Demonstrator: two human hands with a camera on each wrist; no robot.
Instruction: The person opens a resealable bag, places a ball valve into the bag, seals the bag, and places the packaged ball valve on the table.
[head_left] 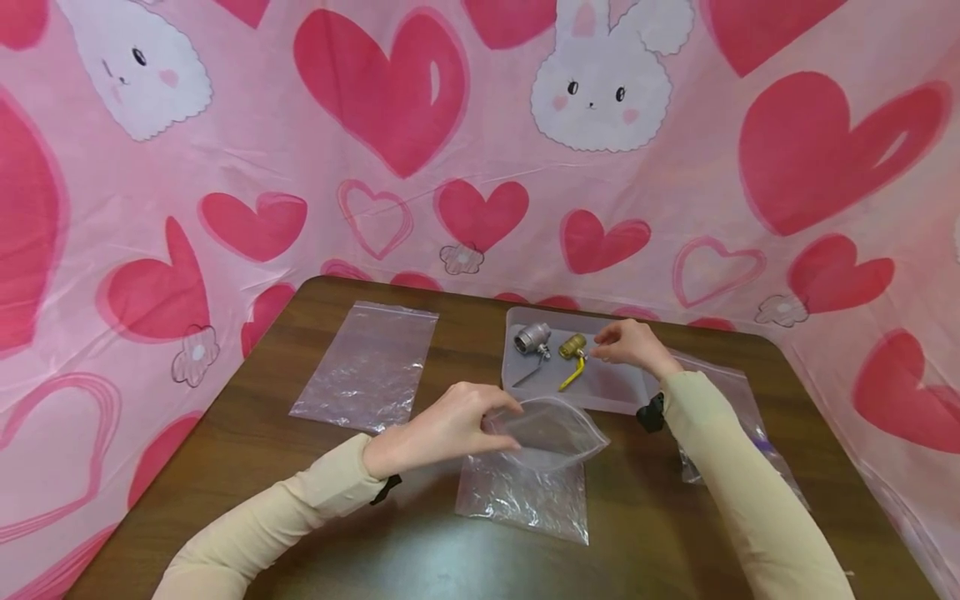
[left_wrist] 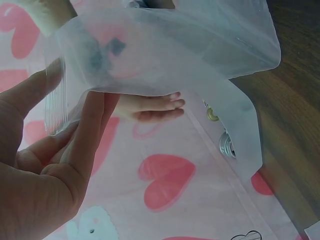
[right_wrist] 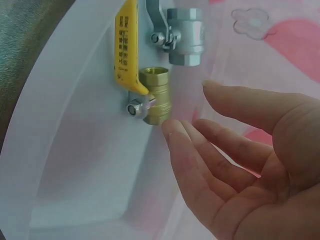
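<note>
My left hand (head_left: 453, 425) holds a clear zip bag (head_left: 521, 500) by one side of its mouth, which gapes wide. In the left wrist view the bag's ribbed edge lies between thumb and fingers. My right hand (head_left: 633, 346) hovers over a grey plastic tray (head_left: 607, 382), fingers bent loosely and thumb apart, with nothing between them. Its fingertips are right beside a brass ball valve (right_wrist: 160, 102) with a yellow lever (right_wrist: 126, 47). Left of that in the head view, a silver ball valve (head_left: 532, 337) with a grey lever lies in the tray.
A flat clear zip bag (head_left: 375, 367) lies on the wooden table (head_left: 442, 554) at the left. Another clear bag (head_left: 731, 387) with a purple mark lies at the right, partly under my right forearm. A pink heart-patterned cloth (head_left: 480, 150) hangs behind the table.
</note>
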